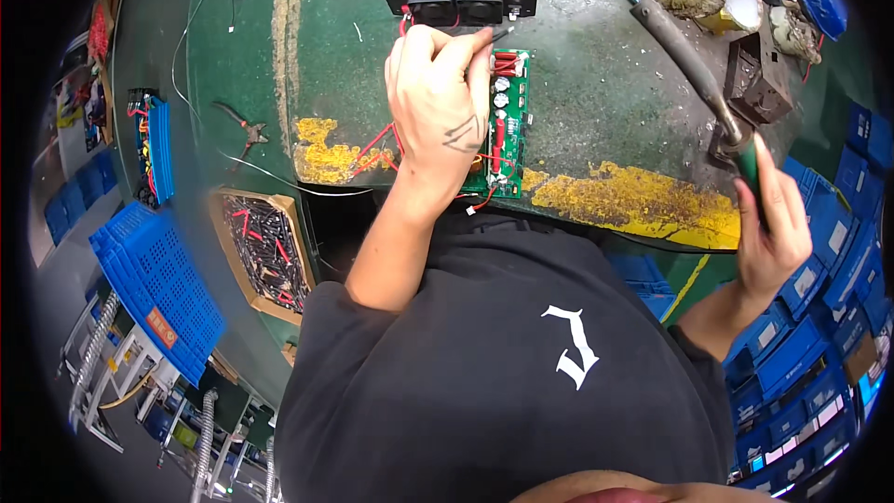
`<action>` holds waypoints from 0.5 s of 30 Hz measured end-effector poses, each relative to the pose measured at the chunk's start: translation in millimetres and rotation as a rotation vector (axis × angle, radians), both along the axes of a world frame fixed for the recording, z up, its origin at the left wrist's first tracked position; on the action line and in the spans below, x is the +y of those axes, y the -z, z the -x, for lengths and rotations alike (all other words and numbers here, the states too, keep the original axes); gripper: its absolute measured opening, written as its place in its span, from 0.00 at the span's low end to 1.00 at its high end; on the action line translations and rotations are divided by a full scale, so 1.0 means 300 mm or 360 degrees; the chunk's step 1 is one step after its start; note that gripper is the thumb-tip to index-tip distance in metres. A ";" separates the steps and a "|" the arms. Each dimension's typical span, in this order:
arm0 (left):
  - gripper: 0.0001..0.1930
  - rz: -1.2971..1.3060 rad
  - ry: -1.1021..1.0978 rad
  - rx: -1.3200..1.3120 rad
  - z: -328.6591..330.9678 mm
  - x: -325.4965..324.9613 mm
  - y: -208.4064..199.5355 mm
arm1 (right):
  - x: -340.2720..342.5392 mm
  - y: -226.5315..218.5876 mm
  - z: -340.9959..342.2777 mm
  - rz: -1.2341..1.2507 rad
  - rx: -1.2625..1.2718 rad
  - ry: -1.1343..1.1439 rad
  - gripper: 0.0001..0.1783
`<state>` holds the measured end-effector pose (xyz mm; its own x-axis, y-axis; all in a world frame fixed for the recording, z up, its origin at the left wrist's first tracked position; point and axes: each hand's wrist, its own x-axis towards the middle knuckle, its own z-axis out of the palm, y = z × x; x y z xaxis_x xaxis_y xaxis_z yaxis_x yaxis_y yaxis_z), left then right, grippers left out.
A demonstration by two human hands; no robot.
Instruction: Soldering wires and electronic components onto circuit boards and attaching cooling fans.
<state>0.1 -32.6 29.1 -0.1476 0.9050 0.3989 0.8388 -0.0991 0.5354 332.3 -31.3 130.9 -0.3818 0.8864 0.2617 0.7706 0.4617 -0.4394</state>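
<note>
The bench point(596, 121) is green, a patchy yellow stripe point(643, 203) along its near edge. Green board point(515, 135), red and white parts point(501, 100); black fans point(480, 6); grey iron point(680, 51), green handle point(748, 168); black shirt point(466, 363), white mark point(579, 345); blue mesh crate point(168, 270).

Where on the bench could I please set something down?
The widest free patch, though speckled, lies between the green circuit board and the soldering iron in the right hand. It is crowded around the left hand, by the fan panel, and at far right, beside the hollow white cylinder.
</note>
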 end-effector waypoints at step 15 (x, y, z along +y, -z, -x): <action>0.09 -0.0254 0.0031 0.0301 -0.015 0.045 0.047 | 0.019 0.165 0.054 0.0172 -0.0011 0.0054 0.27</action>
<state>4.4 -19.3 14.9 -0.0398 0.8303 0.5560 0.9197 -0.1870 0.3451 316.3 -25.6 81.4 -0.3523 0.9218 0.1614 0.7883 0.3853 -0.4797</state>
